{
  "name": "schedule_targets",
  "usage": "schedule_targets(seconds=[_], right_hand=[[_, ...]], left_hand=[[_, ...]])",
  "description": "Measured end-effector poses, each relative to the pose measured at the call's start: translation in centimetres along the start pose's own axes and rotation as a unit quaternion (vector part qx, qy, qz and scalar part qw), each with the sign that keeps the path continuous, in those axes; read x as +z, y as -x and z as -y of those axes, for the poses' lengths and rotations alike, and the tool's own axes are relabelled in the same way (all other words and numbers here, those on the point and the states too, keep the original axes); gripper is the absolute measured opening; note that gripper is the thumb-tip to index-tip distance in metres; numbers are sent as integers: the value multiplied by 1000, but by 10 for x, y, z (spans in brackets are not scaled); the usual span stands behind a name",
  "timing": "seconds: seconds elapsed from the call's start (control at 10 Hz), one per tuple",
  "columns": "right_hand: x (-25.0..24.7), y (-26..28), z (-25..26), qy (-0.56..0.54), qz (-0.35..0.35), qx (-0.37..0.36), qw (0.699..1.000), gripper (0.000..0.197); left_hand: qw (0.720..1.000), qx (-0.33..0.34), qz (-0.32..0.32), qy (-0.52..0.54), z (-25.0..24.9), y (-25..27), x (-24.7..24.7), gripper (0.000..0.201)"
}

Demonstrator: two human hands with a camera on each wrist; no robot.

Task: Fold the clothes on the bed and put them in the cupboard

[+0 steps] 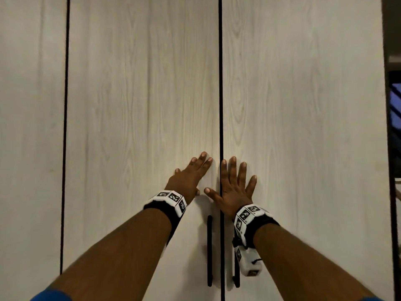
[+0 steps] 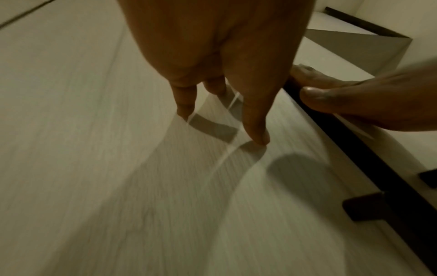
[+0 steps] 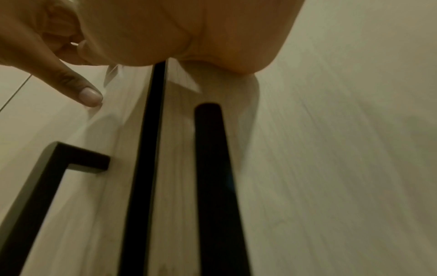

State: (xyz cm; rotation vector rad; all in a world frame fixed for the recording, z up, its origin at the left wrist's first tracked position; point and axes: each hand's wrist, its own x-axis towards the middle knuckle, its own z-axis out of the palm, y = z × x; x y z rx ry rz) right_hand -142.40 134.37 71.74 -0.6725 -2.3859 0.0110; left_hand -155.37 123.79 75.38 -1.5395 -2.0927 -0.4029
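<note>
Head view: two hands, left hand (image 1: pixel 188 178), right hand (image 1: pixel 234 187), fingers spread flat on two cupboard doors (image 1: pixel 143 83).

Dim, warm indoor light. Both wrist views are blurred and murky, with soft finger shadows. The head view bows at its edges.

No readable text, only coded markers on wristbands (image 1: pixel 173 197)
</note>
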Motion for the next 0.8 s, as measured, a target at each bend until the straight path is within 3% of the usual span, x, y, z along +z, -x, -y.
schedule_targets(seconds=[0.2, 0.4, 0.6, 0.7, 0.8], right_hand=[[28, -40, -17, 19, -18, 14, 1000, 73], [38, -51, -18, 36, -42, 15, 998, 71], [39, -50, -19, 31, -18, 11, 999, 73], [28, -51, -19, 21, 10, 31, 999, 78], [-13, -45, -18, 68, 74, 38, 994, 86]], left_hand=[[1000, -13, -7, -23, 8, -34, 18, 104], [999, -13, -3, -50, 16, -49, 23, 105], [997, -36, -9, -63, 3, -39, 25, 100], [998, -33, 12, -60, 1, -43, 18, 99], [996, -27, 76, -33, -11, -41, -6, 99]])
